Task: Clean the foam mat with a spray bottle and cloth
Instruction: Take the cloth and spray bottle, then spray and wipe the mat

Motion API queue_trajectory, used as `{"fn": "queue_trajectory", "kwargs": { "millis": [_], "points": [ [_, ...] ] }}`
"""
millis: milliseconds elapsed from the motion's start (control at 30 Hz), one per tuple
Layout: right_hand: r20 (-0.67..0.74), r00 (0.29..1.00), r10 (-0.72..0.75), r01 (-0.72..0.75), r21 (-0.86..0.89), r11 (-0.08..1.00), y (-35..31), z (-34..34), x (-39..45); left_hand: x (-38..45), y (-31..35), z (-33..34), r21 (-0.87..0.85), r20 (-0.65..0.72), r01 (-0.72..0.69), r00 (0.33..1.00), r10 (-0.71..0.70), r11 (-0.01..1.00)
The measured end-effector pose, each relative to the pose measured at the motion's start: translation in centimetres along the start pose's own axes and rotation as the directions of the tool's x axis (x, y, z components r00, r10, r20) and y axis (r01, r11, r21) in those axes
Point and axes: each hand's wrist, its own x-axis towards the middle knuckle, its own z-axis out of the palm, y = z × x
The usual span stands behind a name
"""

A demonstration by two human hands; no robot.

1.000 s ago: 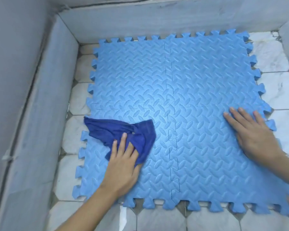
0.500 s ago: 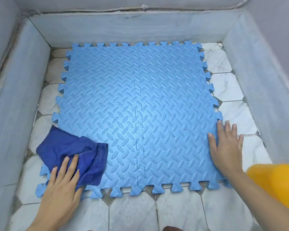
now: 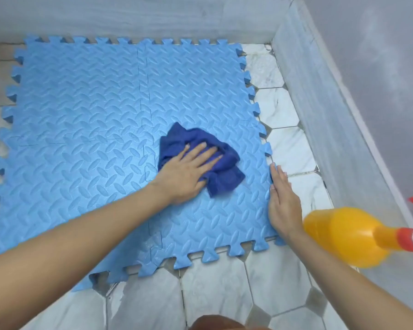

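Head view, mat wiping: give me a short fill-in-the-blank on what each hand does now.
1. The left hand presses a dark blue ____ onto the blue foam puzzle mat.
2. The right hand rests flat at the mat's ____ edge.
3. The orange plastic spray bottle is held by ____ hand.

Missing: cloth; right; neither

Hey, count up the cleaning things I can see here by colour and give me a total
Light blue: 1, the interlocking foam mat
Dark blue: 1, the crumpled cloth under the left hand
Orange: 1, the plastic spray bottle with a red collar
Total: 3
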Motion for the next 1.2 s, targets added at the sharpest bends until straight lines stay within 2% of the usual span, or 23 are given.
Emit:
{"fn": "queue_trajectory", "kwargs": {
  "millis": [67, 133, 233, 333, 367, 433, 500, 600, 667, 700, 767, 833, 933, 1000, 1033, 1100, 1167, 1200],
  "points": [
    [0.006, 1.0, -0.007, 0.007, 0.02, 1.0, -0.1, 0.0, -0.1, 3.3, -2.2, -0.5, -0.052, 0.002, 0.176, 0.984, -0.176, 0.983],
    [0.003, 1.0, 0.014, -0.014, 0.065, 0.998, -0.2, -0.2, -0.1, 4.9, -2.2, -0.2, -0.053, -0.003, 0.196, 0.98, -0.197, 0.979],
    [-0.006, 0.995, 0.1, -0.097, 0.181, 0.979, -0.2, -1.0, 0.2, 3.1, 1.8, 1.0, 0.029, -0.052, -0.038, 0.998, 0.04, 0.999],
    [0.009, 0.986, 0.164, -0.161, 0.274, 0.948, -0.2, -1.4, 1.0, -1.4, 6.6, 2.2, 0.03, -0.036, -0.385, 0.922, 0.386, 0.922],
    [0.02, 0.984, 0.176, -0.174, 0.283, 0.943, -0.2, -1.4, 1.1, -2.3, 7.4, 2.3, 0.003, -0.001, -0.455, 0.89, 0.455, 0.89],
    [0.041, 0.982, 0.183, -0.188, 0.262, 0.947, -0.4, -1.5, 1.2, -1.6, 7.0, 2.3, -0.022, 0.007, -0.507, 0.862, 0.507, 0.862],
    [0.051, 0.983, 0.177, -0.183, 0.217, 0.959, -0.6, -1.6, 1.5, 1.8, 5.5, 2.1, -0.016, -0.019, -0.423, 0.906, 0.422, 0.906],
    [0.051, 0.984, 0.17, -0.176, 0.187, 0.966, -1.0, -1.7, 1.7, 7.6, 3.0, 0.7, -0.046, -0.004, -0.102, 0.995, 0.102, 0.994],
    [0.065, 0.982, 0.176, -0.185, 0.19, 0.964, -1.1, -1.9, 1.7, 9.6, 2.7, 0.1, -0.093, 0.003, 0.031, 1.0, -0.031, 0.995],
    [0.078, 0.982, 0.171, -0.183, 0.192, 0.964, -1.0, -2.1, 1.7, 9.7, 3.1, 0.1, -0.089, -0.007, 0.041, 0.999, -0.042, 0.995],
    [0.116, 0.982, 0.147, -0.165, 0.17, 0.971, -0.8, -2.7, 1.8, 7.9, 4.5, 0.5, 0.0, -0.032, -0.032, 0.999, 0.032, 1.0],
    [0.143, 0.982, 0.123, -0.143, 0.135, 0.981, -0.5, -3.2, 2.4, 4.0, 6.5, 1.4, 0.057, -0.056, -0.181, 0.981, 0.184, 0.982],
    [0.131, 0.982, 0.139, -0.153, 0.102, 0.983, -0.5, -3.4, 3.0, -2.7, 9.2, 2.6, 0.03, 0.023, -0.459, 0.888, 0.458, 0.888],
    [0.061, 0.989, 0.134, -0.137, 0.047, 0.989, -1.0, -2.9, 3.0, -5.0, 9.3, 2.8, 0.034, 0.077, -0.535, 0.844, 0.531, 0.844],
    [0.016, 0.993, 0.115, -0.115, 0.006, 0.993, -1.4, -2.4, 3.0, -5.3, 8.6, 2.8, 0.052, 0.08, -0.514, 0.857, 0.509, 0.856],
    [-0.054, 0.997, 0.055, -0.057, -0.039, 0.998, -2.3, -1.2, 2.9, -5.5, 6.4, 2.5, 0.071, 0.042, -0.384, 0.923, 0.382, 0.921],
    [-0.04, 0.999, 0.01, -0.012, -0.053, 0.999, -2.9, 0.3, 2.6, -6.4, 3.1, 2.0, 0.047, 0.01, -0.174, 0.985, 0.174, 0.984],
    [-0.02, 1.0, -0.023, 0.021, -0.115, 0.993, -2.9, 0.9, 2.4, -7.4, 1.1, 1.8, 0.034, -0.001, -0.054, 0.999, 0.054, 0.998]
  ]
}}
